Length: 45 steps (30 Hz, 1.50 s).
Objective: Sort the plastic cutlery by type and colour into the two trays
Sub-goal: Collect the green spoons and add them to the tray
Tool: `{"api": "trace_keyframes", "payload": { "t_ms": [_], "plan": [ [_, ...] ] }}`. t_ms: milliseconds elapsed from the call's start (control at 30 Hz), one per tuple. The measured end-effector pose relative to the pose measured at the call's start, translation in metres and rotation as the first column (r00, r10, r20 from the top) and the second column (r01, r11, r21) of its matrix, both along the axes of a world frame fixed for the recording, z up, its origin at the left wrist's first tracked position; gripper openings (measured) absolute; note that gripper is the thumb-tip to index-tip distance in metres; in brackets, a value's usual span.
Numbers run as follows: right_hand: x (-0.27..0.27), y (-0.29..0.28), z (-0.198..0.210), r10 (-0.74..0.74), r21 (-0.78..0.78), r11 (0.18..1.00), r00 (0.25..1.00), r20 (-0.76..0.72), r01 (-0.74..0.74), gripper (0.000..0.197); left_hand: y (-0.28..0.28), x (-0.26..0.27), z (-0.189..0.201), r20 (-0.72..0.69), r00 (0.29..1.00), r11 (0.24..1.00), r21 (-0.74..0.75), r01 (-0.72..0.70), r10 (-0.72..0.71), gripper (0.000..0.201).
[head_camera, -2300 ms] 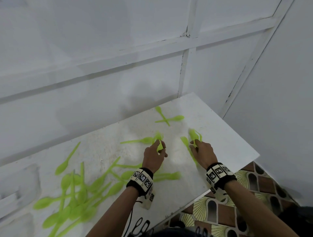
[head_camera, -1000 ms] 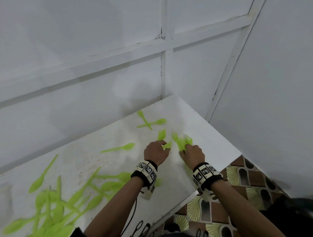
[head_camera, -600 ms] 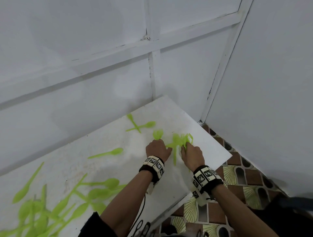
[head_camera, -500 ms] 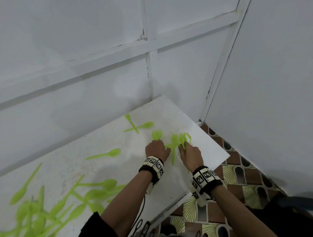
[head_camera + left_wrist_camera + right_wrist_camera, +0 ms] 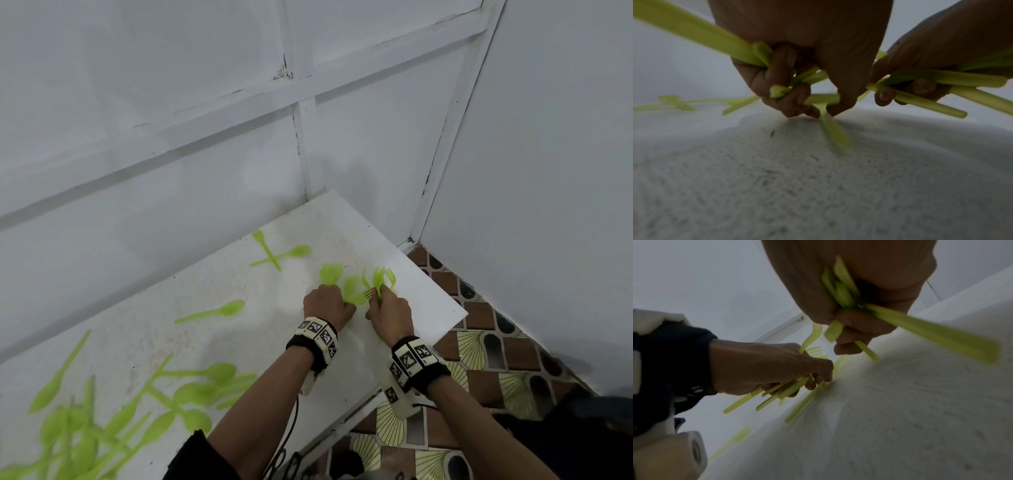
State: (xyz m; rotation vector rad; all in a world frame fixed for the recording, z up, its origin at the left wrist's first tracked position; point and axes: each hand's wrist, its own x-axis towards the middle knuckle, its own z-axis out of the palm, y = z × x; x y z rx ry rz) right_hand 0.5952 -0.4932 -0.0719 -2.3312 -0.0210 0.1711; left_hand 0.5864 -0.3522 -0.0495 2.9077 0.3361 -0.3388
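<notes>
Both hands now sit closer together than a moment ago, near the lower centre of the head view. Left hand (image 5: 328, 305) clutches a bunch of green forks (image 5: 331, 273); right hand (image 5: 388, 313) grips its own bundle of forks (image 5: 379, 278). More green spoons (image 5: 102, 428) lie scattered lower left on the white table (image 5: 239, 342).

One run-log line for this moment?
left hand: grips green forks | right hand: grips green forks | table: loose spoons remain | trays: not in view
</notes>
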Motion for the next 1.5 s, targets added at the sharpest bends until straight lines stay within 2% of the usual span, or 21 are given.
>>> {"api": "trace_keyframes", "payload": {
  "t_ms": [167, 233, 333, 400, 500, 567, 633, 733, 833, 967, 1067, 1200, 1233, 1300, 1367, 1433, 1500],
  "plan": [
    [-0.010, 0.012, 0.004, 0.021, 0.062, 0.998, 1.000, 0.021, -0.022, 0.021, 0.022, -0.012, 0.004, 0.044, 0.999, 1.000, -0.007, -0.027, 0.027, 0.036],
    [-0.014, 0.021, 0.009, 0.068, 0.117, 0.991, 0.997, 0.021, -0.070, 0.021, 0.040, -0.023, 0.011, 0.104, 0.993, 0.998, -0.029, -0.061, 0.064, 0.030],
    [-0.020, 0.040, 0.020, 0.146, 0.259, 0.958, 0.988, -0.059, -0.126, 0.021, 0.071, -0.045, 0.021, 0.208, 0.971, 0.992, -0.072, -0.104, 0.117, 0.023],
    [-0.028, 0.056, 0.025, 0.216, 0.245, 0.949, 0.976, -0.037, -0.200, 0.022, 0.093, -0.063, 0.026, 0.272, 0.946, 0.981, -0.128, -0.148, 0.178, 0.017],
    [-0.041, 0.081, 0.023, 0.351, 0.195, 0.920, 0.936, -0.027, -0.339, 0.026, 0.127, -0.090, 0.031, 0.323, 0.882, 0.935, -0.206, -0.288, 0.343, 0.043],
    [-0.051, 0.097, 0.019, 0.434, 0.130, 0.895, 0.901, -0.020, -0.428, 0.033, 0.150, -0.112, 0.032, 0.360, 0.834, 0.900, -0.291, -0.325, 0.418, 0.047],
    [-0.062, 0.111, 0.017, 0.533, 0.092, 0.844, 0.845, -0.035, -0.528, 0.037, 0.169, -0.136, 0.036, 0.384, 0.798, 0.869, -0.372, -0.327, 0.465, 0.048],
    [-0.079, 0.127, 0.012, 0.668, 0.053, 0.744, 0.743, -0.026, -0.667, 0.042, 0.198, -0.169, 0.034, 0.382, 0.770, 0.839, -0.418, -0.349, 0.511, 0.048],
    [-0.090, 0.137, 0.009, 0.791, -0.080, 0.609, 0.612, -0.018, -0.789, 0.052, 0.222, -0.197, 0.024, 0.397, 0.740, 0.815, -0.462, -0.350, 0.543, 0.052],
    [-0.101, 0.145, 0.006, 0.874, -0.242, 0.429, 0.468, -0.135, -0.870, 0.053, 0.238, -0.223, 0.018, 0.428, 0.731, 0.805, -0.522, -0.281, 0.532, 0.050],
    [-0.107, 0.150, 0.008, 0.887, -0.329, 0.363, 0.431, -0.163, -0.872, 0.046, 0.247, -0.232, 0.016, 0.402, 0.742, 0.798, -0.527, -0.292, 0.536, 0.047],
    [-0.109, 0.152, 0.017, 0.893, -0.390, 0.357, 0.433, -0.126, -0.849, 0.035, 0.249, -0.232, 0.013, 0.334, 0.796, 0.810, -0.503, -0.302, 0.505, 0.049],
    [-0.108, 0.152, 0.020, 0.881, -0.365, 0.387, 0.457, -0.124, -0.847, 0.033, 0.249, -0.232, 0.012, 0.319, 0.805, 0.803, -0.518, -0.294, 0.501, 0.050],
    [-0.106, 0.151, 0.027, 0.839, -0.251, 0.500, 0.536, -0.096, -0.829, 0.030, 0.248, -0.232, 0.008, 0.302, 0.809, 0.780, -0.563, -0.275, 0.504, 0.048],
    [-0.104, 0.150, 0.035, 0.813, -0.124, 0.574, 0.581, -0.030, -0.810, 0.017, 0.249, -0.229, 0.006, 0.284, 0.823, 0.758, -0.605, -0.243, 0.491, 0.040],
    [-0.104, 0.151, 0.044, 0.774, -0.026, 0.633, 0.632, 0.039, -0.774, 0.014, 0.248, -0.224, 0.010, 0.246, 0.870, 0.747, -0.638, -0.186, 0.427, 0.038],
    [-0.104, 0.156, 0.055, 0.713, 0.074, 0.697, 0.700, 0.039, -0.713, 0.017, 0.242, -0.219, 0.018, 0.177, 0.918, 0.684, -0.719, -0.125, 0.354, 0.040]
  ]
}}
